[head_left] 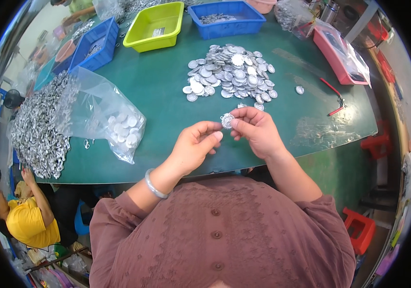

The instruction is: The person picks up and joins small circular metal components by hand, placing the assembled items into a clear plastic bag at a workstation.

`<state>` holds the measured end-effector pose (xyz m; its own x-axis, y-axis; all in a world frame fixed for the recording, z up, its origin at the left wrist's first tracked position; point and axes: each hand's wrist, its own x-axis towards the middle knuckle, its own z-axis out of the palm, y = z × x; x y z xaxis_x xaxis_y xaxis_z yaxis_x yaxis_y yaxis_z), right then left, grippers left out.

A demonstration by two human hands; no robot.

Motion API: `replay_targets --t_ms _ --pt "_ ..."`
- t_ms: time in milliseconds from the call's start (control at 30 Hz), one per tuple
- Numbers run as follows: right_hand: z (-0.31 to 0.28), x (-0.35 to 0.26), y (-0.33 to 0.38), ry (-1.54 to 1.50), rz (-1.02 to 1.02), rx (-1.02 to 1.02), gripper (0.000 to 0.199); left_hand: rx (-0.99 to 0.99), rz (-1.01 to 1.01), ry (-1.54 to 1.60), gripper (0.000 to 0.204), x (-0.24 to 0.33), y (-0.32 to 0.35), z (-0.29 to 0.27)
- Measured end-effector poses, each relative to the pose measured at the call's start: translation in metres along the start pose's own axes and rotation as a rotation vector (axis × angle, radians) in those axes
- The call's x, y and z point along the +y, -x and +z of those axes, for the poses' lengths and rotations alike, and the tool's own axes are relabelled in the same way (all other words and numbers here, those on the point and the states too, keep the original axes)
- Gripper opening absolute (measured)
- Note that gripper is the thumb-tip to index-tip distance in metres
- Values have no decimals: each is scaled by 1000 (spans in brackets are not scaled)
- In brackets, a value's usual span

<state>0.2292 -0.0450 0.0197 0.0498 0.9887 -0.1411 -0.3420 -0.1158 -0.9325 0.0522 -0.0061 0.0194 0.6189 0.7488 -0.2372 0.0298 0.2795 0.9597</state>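
Observation:
A small round silvery medallion [226, 120] with a scalloped rim is pinched between thumb and fingers of my right hand [259, 133], just above the table's near edge. Close on its left, my left hand [192, 146] is curled, thumb and fingers drawn together beside the medallion's edge. Whatever those left fingers hold, if anything, is too small to make out. Beyond both hands lies a heap of similar silvery medallions [236, 74]. A couple of loose pieces [258, 106] rest between the heap and my right hand.
Left on the green table [157, 101] are a clear bag [127, 127] of pale discs and a large pile of metal links [42, 129]. Red-handled pliers [337, 101] and a pink tray [330, 57] lie right. A yellow-green bin [152, 45] and blue bin [227, 30] stand behind. A person in yellow [30, 223] works left.

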Motion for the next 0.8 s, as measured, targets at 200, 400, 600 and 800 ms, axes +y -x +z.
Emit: replay_targets --t_ms 200,400,600,800 --pt "8 5 9 -81 31 -61 17 57 55 116 16 1 -1 -3" --pt "8 7 9 -57 64 -71 17 55 11 166 16 -2 1 -7" --pt "7 5 9 -75 147 -78 15 45 -85 283 14 0 1 -9" --pt "6 8 7 -119 217 -100 15 14 -198 431 14 0 -1 -13"
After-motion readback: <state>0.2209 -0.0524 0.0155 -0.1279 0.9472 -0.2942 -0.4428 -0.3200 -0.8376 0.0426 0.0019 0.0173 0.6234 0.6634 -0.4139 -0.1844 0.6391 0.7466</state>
